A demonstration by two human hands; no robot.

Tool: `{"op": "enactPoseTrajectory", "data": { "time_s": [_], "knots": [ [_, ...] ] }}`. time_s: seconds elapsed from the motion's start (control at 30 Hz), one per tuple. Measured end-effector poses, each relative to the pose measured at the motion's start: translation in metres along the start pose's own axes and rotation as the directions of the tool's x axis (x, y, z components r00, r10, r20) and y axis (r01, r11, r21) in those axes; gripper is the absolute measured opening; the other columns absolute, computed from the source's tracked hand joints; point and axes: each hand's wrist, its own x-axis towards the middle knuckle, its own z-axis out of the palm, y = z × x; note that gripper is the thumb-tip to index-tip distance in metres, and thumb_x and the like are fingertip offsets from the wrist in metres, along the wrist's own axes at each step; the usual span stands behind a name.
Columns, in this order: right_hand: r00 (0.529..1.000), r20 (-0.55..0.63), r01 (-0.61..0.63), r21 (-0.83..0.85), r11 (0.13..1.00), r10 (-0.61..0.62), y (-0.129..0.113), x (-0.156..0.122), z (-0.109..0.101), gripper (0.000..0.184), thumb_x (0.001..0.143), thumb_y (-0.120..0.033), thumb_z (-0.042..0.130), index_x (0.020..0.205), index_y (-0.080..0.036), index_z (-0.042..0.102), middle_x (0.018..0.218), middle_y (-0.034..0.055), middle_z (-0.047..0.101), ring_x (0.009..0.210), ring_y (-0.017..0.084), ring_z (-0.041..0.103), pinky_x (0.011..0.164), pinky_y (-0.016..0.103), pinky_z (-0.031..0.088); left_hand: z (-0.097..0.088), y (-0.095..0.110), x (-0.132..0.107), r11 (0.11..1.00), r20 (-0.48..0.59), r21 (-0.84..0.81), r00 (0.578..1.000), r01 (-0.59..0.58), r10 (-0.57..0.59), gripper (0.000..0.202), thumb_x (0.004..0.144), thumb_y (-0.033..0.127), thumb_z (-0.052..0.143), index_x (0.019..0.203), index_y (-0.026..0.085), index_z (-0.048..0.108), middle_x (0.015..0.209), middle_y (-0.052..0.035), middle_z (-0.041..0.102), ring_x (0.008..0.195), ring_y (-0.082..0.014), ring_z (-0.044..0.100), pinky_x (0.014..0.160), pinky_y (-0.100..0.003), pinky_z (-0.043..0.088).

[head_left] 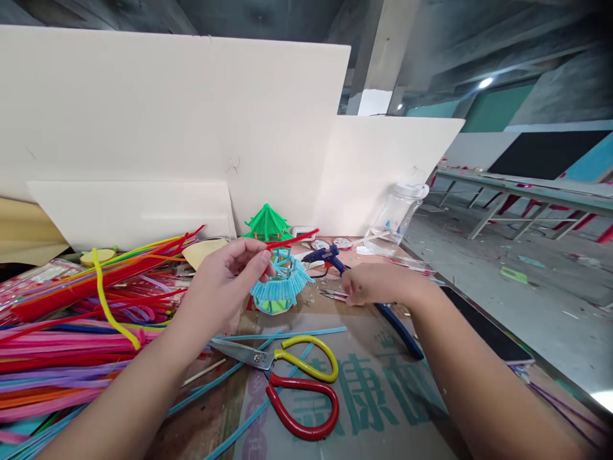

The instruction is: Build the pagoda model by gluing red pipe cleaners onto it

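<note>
My left hand (239,268) is closed in a pinch on a short red pipe cleaner (294,239), which points to the right. Behind the fingertips stands a small pavilion model, its green roof (267,223) above a light blue fringed tier (282,281), partly hidden by my hand. My right hand (378,284) is lowered to the table with its fingers curled together. A slim pointed metal tool (334,294) runs under these fingertips; its rear end is hidden. A blue glue gun (325,255) lies just beyond, and a dark blue tool handle (398,331) sticks out below the palm.
Large scissors (268,364) with yellow and red handles lie in front, over light blue pipe cleaners (239,425). Bundles of coloured pipe cleaners (62,358) cover the left side. White boards (167,115) stand behind; a clear jug (395,214) and black tablet (483,322) are at right.
</note>
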Motion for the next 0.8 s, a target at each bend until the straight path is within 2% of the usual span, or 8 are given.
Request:
{"op": "enactPoseTrajectory", "data": {
  "time_s": [0.03, 0.1, 0.13, 0.2, 0.3, 0.47, 0.67, 0.8],
  "knots": [
    [0.995, 0.090, 0.041, 0.019, 0.999, -0.043, -0.010, 0.001, 0.006, 0.022, 0.061, -0.020, 0.080, 0.052, -0.020, 0.061, 0.044, -0.0051, 0.053, 0.037, 0.011, 0.047, 0.040, 0.024, 0.025, -0.001, 0.001, 0.000, 1.000, -0.011, -0.019, 1.000, 0.003, -0.003, 0.022, 0.087, 0.041, 0.058, 0.086, 0.019, 0.064, 0.072, -0.0005, 0.067, 0.068, -0.0139, 0.063, 0.063, -0.023, 0.051],
    [0.944, 0.298, 0.131, 0.059, 0.990, -0.143, -0.042, 0.002, 0.016, 0.015, 0.075, -0.029, 0.073, 0.064, -0.021, 0.066, 0.054, -0.0025, 0.060, 0.044, 0.013, 0.053, 0.043, 0.025, 0.027, -0.002, 0.002, 0.000, 0.998, -0.018, -0.068, 1.000, 0.008, -0.009, 0.022, 0.086, 0.041, 0.059, 0.086, 0.019, 0.063, 0.071, 0.0002, 0.066, 0.067, -0.0134, 0.063, 0.063, -0.023, 0.051],
    [0.922, 0.336, 0.180, 0.075, 0.981, -0.195, -0.060, 0.002, 0.020, 0.014, 0.073, -0.034, 0.076, 0.075, -0.022, 0.069, 0.062, -0.0011, 0.065, 0.051, 0.016, 0.059, 0.045, 0.025, 0.027, -0.003, 0.003, 0.001, 0.996, -0.013, -0.092, 1.000, 0.011, -0.013, 0.022, 0.086, 0.040, 0.060, 0.087, 0.019, 0.063, 0.070, 0.0006, 0.066, 0.066, -0.0131, 0.063, 0.063, -0.023, 0.051],
    [0.905, 0.370, 0.219, 0.020, 0.975, -0.211, -0.094, 0.000, 0.027, 0.036, 0.071, -0.045, 0.078, 0.097, -0.023, 0.068, 0.075, 0.0028, 0.070, 0.065, 0.022, 0.066, 0.047, 0.026, 0.027, -0.006, 0.005, 0.001, 0.992, 0.002, -0.127, 1.000, 0.012, -0.012, 0.020, 0.086, 0.039, 0.060, 0.087, 0.018, 0.063, 0.071, 0.0010, 0.065, 0.067, -0.0122, 0.062, 0.063, -0.023, 0.051],
    [0.870, 0.445, 0.268, -0.061, 0.962, -0.214, -0.124, -0.006, 0.037, 0.048, 0.067, -0.043, 0.080, 0.106, -0.020, 0.063, 0.082, 0.0063, 0.072, 0.072, 0.026, 0.069, 0.047, 0.027, 0.025, -0.009, 0.009, 0.002, 0.986, -0.002, -0.168, 1.000, -0.002, 0.002, 0.017, 0.086, 0.035, 0.061, 0.085, 0.018, 0.063, 0.071, 0.0012, 0.065, 0.067, -0.0111, 0.062, 0.064, -0.022, 0.051],
    [0.840, 0.492, 0.321, -0.106, 0.941, -0.231, -0.134, -0.009, 0.051, 0.045, 0.072, -0.026, 0.069, 0.114, -0.019, 0.060, 0.093, 0.0105, 0.072, 0.072, 0.028, 0.070, 0.042, 0.028, 0.021, -0.015, 0.007, 0.003, 0.955, 0.024, -0.292, 0.998, 0.060, -0.055, 0.019, 0.081, 0.033, 0.068, 0.094, 0.018, 0.067, 0.080, 0.0005, 0.068, 0.072, -0.0104, 0.064, 0.066, -0.021, 0.052],
    [0.871, 0.443, 0.253, -0.033, 0.967, -0.212, -0.143, -0.001, 0.052, 0.046, 0.065, -0.029, 0.069, 0.109, -0.019, 0.060, 0.094, 0.0101, 0.071, 0.071, 0.027, 0.068, 0.043, 0.027, 0.025, -0.026, 0.002, 0.006, 0.914, 0.014, -0.391, 0.994, 0.105, -0.108, 0.031, 0.077, 0.037, 0.074, 0.101, 0.018, 0.071, 0.081, -0.0016, 0.072, 0.072, -0.0125, 0.065, 0.069, -0.025, 0.053],
    [0.879, 0.427, 0.186, 0.104, 0.977, -0.213, -0.133, -0.004, 0.029, 0.031, 0.086, -0.033, 0.054, 0.115, -0.025, 0.062, 0.091, 0.0071, 0.072, 0.079, 0.024, 0.067, 0.059, 0.028, 0.041, -0.035, 0.009, 0.005, 0.894, -0.048, -0.446, 0.997, 0.039, -0.067, 0.022, 0.078, 0.036, 0.073, 0.087, 0.016, 0.068, 0.071, 0.0006, 0.070, 0.064, -0.0109, 0.063, 0.064, -0.023, 0.053]
  ]
}}
